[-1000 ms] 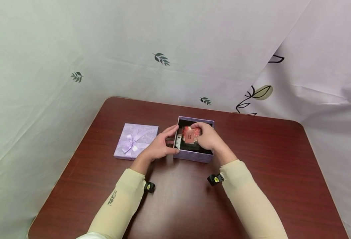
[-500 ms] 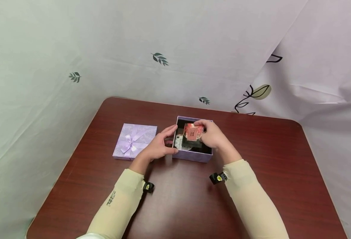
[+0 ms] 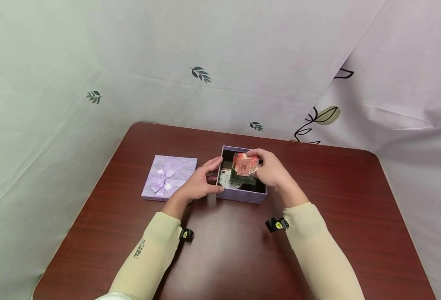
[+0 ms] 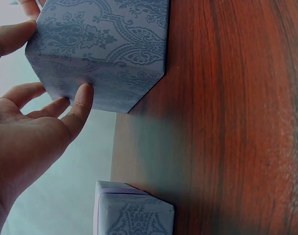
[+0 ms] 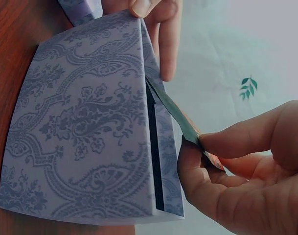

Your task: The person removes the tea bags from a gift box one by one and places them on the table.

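In the head view an uncovered lilac patterned gift box has a dark inside. My left hand holds it at the left, thumb at the near top corner and fingers against the left wall. With thumb and fingertips my right hand pinches a flat packet with a red-orange print and a pink label, tilted over the box opening. From the side the packet looks thin and greenish, its lower end behind the box rim. A pale printed piece lies inside, partly covered.
The lilac lid with a ribbon bow lies left of the box on the dark red wooden table. A pale cloth with leaf prints hangs behind the table's back edge.
My right hand has raised the packet and shifted it slightly to the right, so more of the pale printed piece shows. My left hand stays at the box's left side.
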Tool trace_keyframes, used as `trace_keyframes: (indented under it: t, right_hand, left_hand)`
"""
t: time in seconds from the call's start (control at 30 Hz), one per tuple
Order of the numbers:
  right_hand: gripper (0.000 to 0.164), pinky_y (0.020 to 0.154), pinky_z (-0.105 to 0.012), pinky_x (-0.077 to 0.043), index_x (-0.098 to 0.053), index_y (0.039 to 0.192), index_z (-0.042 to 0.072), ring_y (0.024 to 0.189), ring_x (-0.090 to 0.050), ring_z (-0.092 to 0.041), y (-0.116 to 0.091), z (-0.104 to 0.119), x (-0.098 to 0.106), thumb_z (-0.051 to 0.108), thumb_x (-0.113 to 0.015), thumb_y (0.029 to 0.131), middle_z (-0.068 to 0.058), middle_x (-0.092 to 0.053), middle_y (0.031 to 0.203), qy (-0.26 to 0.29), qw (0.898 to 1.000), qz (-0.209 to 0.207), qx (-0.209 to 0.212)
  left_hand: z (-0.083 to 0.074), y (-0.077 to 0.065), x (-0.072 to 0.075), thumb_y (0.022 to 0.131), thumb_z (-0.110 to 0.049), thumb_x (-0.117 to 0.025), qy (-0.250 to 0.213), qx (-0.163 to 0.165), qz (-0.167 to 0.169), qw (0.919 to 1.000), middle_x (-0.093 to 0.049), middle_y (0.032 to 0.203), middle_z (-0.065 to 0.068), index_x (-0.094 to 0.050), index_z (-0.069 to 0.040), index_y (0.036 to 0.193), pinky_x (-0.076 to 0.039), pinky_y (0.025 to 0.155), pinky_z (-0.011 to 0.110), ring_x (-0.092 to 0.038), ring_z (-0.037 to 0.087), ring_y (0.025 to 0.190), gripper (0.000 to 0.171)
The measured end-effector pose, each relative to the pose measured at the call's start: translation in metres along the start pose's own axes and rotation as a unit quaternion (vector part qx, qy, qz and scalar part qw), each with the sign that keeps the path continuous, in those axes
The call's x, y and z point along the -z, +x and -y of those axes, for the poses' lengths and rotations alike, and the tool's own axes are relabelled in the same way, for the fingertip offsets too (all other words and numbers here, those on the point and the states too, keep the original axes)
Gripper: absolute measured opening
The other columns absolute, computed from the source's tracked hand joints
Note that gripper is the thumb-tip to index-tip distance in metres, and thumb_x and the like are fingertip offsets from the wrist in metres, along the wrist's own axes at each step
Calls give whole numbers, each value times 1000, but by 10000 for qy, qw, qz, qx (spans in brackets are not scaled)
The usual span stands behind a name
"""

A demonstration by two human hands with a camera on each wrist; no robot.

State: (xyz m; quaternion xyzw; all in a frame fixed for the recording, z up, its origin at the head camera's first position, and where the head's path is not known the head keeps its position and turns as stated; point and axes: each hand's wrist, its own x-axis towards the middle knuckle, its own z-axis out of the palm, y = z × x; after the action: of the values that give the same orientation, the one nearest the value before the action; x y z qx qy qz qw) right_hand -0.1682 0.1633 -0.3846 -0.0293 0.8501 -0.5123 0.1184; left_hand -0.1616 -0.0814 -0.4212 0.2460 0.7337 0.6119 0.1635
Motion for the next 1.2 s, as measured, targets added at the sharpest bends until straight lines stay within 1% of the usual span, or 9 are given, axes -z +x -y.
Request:
trace_keyframes:
  t: [0.2,0.3,0.37,0.47,0.6,0.73,0.9,1.1,1.2]
  right_hand:
    - [58,53,-26,-38,-56,132,-2,63,-44,-18,-2,1,6,-24,-50,78,-19,-58,108,171,9998,-51,-35]
    - [59,52,-25,-37,-55,132,-2,62,-44,-18,-3,-1,8,-24,-49,77,-19,-59,108,293,9996,-51,-36]
    - [60,52,-25,-38,-56,132,-3,65,-45,-18,-4,-2,10,-24,-49,77,-20,-59,108,344,9994,-56,-26]
    - [60,54,-25,-40,-54,132,-4,74,-49,-20,-4,-4,12,-25,-49,76,-21,-58,110,468,9989,-26,-37]
    - [60,57,-24,-42,-52,134,-5,82,-51,-23,-6,-6,16,-25,-48,78,-22,-58,112,636,9979,-5,-77]
    - [60,61,-26,-46,-52,134,-5,85,-53,-24,-8,-8,20,-26,-48,78,-22,-59,112,732,9972,-60,-111]
    - [63,61,-28,-47,-51,135,-6,84,-53,-23,-11,-13,25,-27,-47,76,-22,-57,112,888,9959,-90,-127]
    - [65,58,-27,-45,-50,137,-5,81,-52,-23,-14,-17,33,-26,-45,75,-21,-57,109,1044,9944,-59,-173]
    - [65,58,-26,-44,-49,138,-5,81,-51,-23,-15,-19,36,-26,-43,76,-22,-57,109,1055,9943,-52,-172]
  left_hand:
    - [1,1,-1,75,16,-72,-36,-49,-38,10000,-18,159,29,-28,13,151,-43,103,55,-38,51,131,87]
    - [1,1,-1,75,16,-73,-19,-54,-56,10000,-19,159,29,-29,13,150,-43,102,54,-37,50,132,88]
    - [1,1,-1,75,15,-73,1,-48,-64,10000,-20,159,28,-29,12,150,-44,102,53,-38,47,132,88]
    - [1,1,-1,75,15,-73,-1,-27,-66,10000,-20,159,28,-29,11,151,-44,102,53,-38,46,133,88]
    - [1,1,-2,75,15,-73,-27,-7,-78,10000,-20,159,28,-30,10,151,-44,103,53,-38,49,132,88]
    - [0,1,-2,75,15,-72,-35,-15,-81,10000,-20,159,28,-30,10,151,-43,103,54,-37,50,132,87]
    - [1,1,-1,75,15,-73,-25,7,-66,10000,-20,159,28,-30,10,151,-43,103,54,-39,45,133,88]
    - [1,0,-1,75,16,-72,-80,-11,-54,10000,-19,159,29,-28,12,151,-42,103,56,-37,49,133,87]
    - [0,0,-2,75,15,-72,-40,-28,-72,10000,-19,158,29,-28,12,151,-43,102,56,-38,48,133,87]
